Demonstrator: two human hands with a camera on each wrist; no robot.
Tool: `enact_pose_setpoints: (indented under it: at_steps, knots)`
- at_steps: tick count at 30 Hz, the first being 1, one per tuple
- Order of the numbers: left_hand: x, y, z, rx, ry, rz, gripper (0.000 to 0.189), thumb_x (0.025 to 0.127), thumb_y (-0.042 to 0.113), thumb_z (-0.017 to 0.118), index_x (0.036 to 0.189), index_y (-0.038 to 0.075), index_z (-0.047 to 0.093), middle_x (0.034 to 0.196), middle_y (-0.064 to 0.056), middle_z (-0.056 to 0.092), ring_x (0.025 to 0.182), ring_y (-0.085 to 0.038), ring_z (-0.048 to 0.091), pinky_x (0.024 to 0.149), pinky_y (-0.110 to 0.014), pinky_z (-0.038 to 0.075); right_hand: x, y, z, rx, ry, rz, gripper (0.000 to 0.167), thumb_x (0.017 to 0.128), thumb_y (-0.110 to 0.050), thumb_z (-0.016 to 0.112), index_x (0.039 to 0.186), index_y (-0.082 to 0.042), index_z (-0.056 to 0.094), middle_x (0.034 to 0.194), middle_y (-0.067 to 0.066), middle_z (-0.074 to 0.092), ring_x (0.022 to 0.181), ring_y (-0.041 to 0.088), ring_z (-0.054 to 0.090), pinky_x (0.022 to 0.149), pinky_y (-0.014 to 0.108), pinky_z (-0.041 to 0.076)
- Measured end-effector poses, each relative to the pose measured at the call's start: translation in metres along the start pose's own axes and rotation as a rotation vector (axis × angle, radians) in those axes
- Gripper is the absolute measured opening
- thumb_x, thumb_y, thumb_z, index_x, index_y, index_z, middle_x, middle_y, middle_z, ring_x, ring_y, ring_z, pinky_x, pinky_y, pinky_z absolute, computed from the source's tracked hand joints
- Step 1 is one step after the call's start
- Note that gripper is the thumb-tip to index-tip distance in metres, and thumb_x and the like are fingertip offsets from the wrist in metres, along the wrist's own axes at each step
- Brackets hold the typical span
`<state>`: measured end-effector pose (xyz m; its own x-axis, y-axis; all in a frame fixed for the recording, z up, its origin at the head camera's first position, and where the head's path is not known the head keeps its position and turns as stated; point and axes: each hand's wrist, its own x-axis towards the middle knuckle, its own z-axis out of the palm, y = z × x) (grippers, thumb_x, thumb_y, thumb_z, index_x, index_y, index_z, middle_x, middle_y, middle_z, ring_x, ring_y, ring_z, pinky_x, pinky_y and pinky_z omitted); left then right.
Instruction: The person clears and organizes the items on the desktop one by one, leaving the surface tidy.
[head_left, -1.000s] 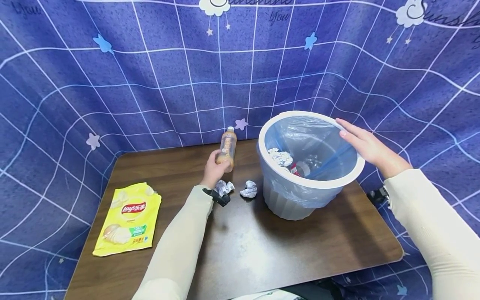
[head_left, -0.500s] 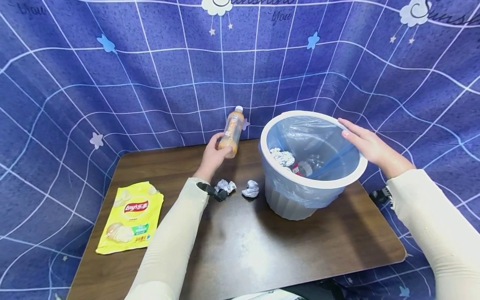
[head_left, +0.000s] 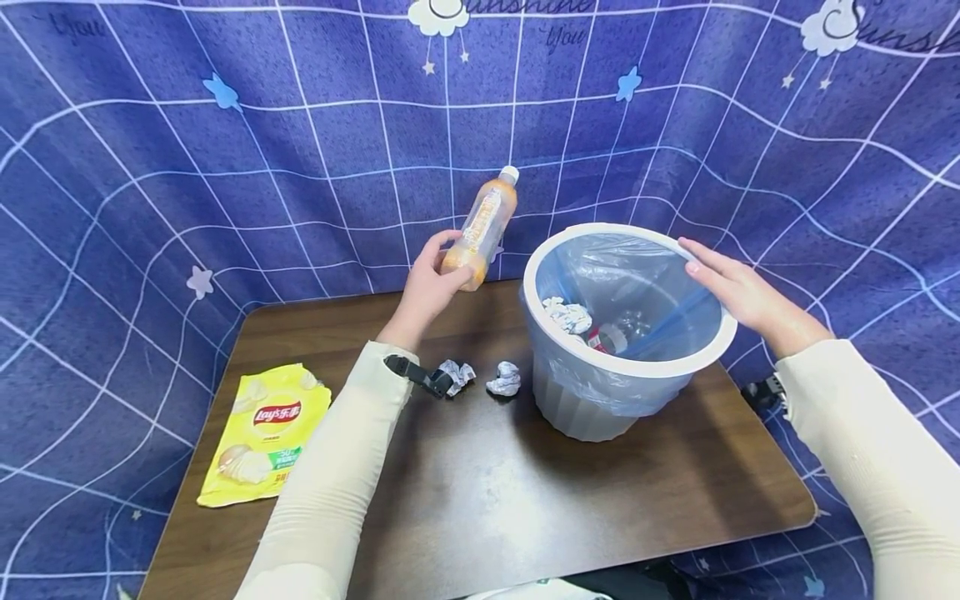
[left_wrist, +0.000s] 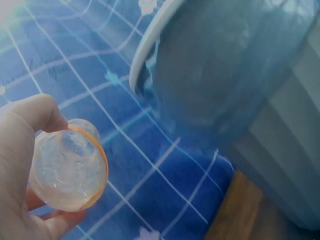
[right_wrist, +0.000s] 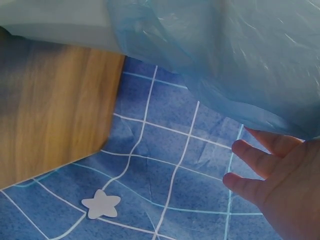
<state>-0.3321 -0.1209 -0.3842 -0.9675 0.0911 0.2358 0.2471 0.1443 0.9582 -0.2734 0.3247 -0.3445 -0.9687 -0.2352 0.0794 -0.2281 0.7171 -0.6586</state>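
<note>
My left hand (head_left: 427,287) grips the lower end of a plastic drink bottle (head_left: 487,225) with an orange label and white cap, held tilted above the table's back edge. In the left wrist view the bottle's clear round base (left_wrist: 70,170) faces the camera, between thumb and fingers. To its right stands a grey trash can (head_left: 577,408) with a white rim, lined with a bluish plastic bag (right_wrist: 225,65). My right hand (head_left: 738,287) rests at the can's right rim, fingers extended. Inside the can lie crumpled paper (head_left: 566,317) and a clear bottle with a red label (head_left: 597,340).
Two crumpled paper balls, one (head_left: 504,379) beside the can and another (head_left: 457,377) partly behind my left wrist strap, lie on the brown wooden table (head_left: 480,500). A yellow Lay's chip bag (head_left: 262,442) lies at the left. A blue patterned curtain (head_left: 337,125) hangs behind.
My left hand has lifted the bottle off the table, up and to the right, tilting its cap rightward. My right hand has stayed at the can's rim.
</note>
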Motion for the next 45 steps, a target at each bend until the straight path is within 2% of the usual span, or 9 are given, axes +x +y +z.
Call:
enact_pose_setpoints:
  at_steps: [8, 18, 24, 32, 34, 36, 39, 43, 45]
  knots:
    - [-0.007, 0.039, 0.004, -0.014, -0.075, 0.082, 0.059, 0.086, 0.006, 0.069, 0.141, 0.016, 0.049, 0.131, -0.018, 0.061, 0.106, -0.027, 0.064, 0.085, -0.035, 0.057, -0.001, -0.002, 0.0, 0.006, -0.004, 0.01, 0.062, 0.108, -0.042, 0.038, 0.161, -0.013, 0.025, 0.163, 0.022, 0.024, 0.148, 0.046, 0.022, 0.119, 0.06, 0.016]
    - [-0.017, 0.072, 0.012, 0.041, -0.208, 0.177, 0.056, 0.085, 0.008, 0.072, 0.137, 0.016, 0.055, 0.128, -0.01, 0.065, 0.099, -0.024, 0.066, 0.081, -0.034, 0.057, -0.001, -0.001, 0.001, 0.01, 0.0, 0.0, 0.062, 0.108, -0.041, 0.037, 0.161, -0.012, 0.025, 0.163, 0.021, 0.025, 0.149, 0.045, 0.022, 0.12, 0.056, 0.015]
    - [-0.024, 0.082, 0.025, 0.12, -0.285, 0.189, 0.054, 0.085, 0.013, 0.074, 0.136, 0.021, 0.06, 0.128, -0.004, 0.065, 0.097, -0.021, 0.066, 0.078, -0.033, 0.057, -0.001, -0.001, 0.0, 0.011, 0.004, -0.003, 0.062, 0.108, -0.041, 0.037, 0.161, -0.012, 0.026, 0.163, 0.023, 0.026, 0.148, 0.045, 0.023, 0.12, 0.056, 0.016]
    - [-0.029, 0.092, 0.047, 0.304, -0.292, 0.266, 0.053, 0.083, 0.022, 0.076, 0.134, 0.024, 0.063, 0.121, 0.002, 0.069, 0.093, -0.015, 0.061, 0.078, -0.033, 0.05, 0.0, 0.003, 0.0, 0.01, 0.024, -0.029, 0.059, 0.108, -0.038, 0.038, 0.16, -0.012, 0.029, 0.162, 0.021, 0.028, 0.147, 0.044, 0.026, 0.121, 0.046, 0.018]
    - [-0.029, 0.094, 0.052, 0.352, -0.296, 0.277, 0.053, 0.083, 0.025, 0.077, 0.134, 0.025, 0.063, 0.122, 0.003, 0.069, 0.096, -0.014, 0.06, 0.093, -0.038, 0.046, 0.0, 0.004, 0.0, 0.014, 0.023, -0.031, 0.059, 0.108, -0.039, 0.038, 0.16, -0.012, 0.029, 0.162, 0.021, 0.028, 0.147, 0.043, 0.026, 0.121, 0.046, 0.017]
    - [-0.029, 0.094, 0.057, 0.38, -0.304, 0.281, 0.054, 0.083, 0.028, 0.078, 0.135, 0.026, 0.062, 0.124, 0.003, 0.068, 0.101, -0.013, 0.06, 0.109, -0.046, 0.035, 0.0, 0.004, 0.001, 0.015, 0.024, -0.031, 0.059, 0.108, -0.039, 0.038, 0.16, -0.012, 0.029, 0.162, 0.02, 0.028, 0.148, 0.043, 0.025, 0.121, 0.046, 0.017]
    - [-0.029, 0.093, 0.062, 0.375, -0.317, 0.282, 0.055, 0.084, 0.028, 0.079, 0.136, 0.024, 0.062, 0.127, 0.0, 0.067, 0.105, -0.014, 0.059, 0.113, -0.052, 0.032, 0.001, 0.003, 0.001, 0.017, 0.026, -0.034, 0.059, 0.108, -0.039, 0.038, 0.16, -0.013, 0.03, 0.162, 0.02, 0.029, 0.147, 0.043, 0.027, 0.121, 0.045, 0.018]
    - [-0.03, 0.091, 0.068, 0.358, -0.329, 0.281, 0.055, 0.085, 0.028, 0.079, 0.136, 0.021, 0.062, 0.127, -0.003, 0.066, 0.102, -0.015, 0.059, 0.091, -0.039, 0.051, 0.0, 0.002, 0.001, 0.014, 0.028, -0.031, 0.059, 0.108, -0.039, 0.038, 0.16, -0.012, 0.03, 0.161, 0.021, 0.029, 0.146, 0.043, 0.028, 0.12, 0.045, 0.019]
    - [-0.031, 0.091, 0.071, 0.363, -0.327, 0.273, 0.055, 0.085, 0.029, 0.079, 0.136, 0.022, 0.062, 0.127, -0.002, 0.066, 0.101, -0.014, 0.06, 0.086, -0.032, 0.051, 0.0, 0.002, 0.0, 0.015, 0.027, -0.031, 0.059, 0.108, -0.039, 0.038, 0.16, -0.012, 0.029, 0.162, 0.021, 0.029, 0.147, 0.043, 0.027, 0.121, 0.046, 0.018]
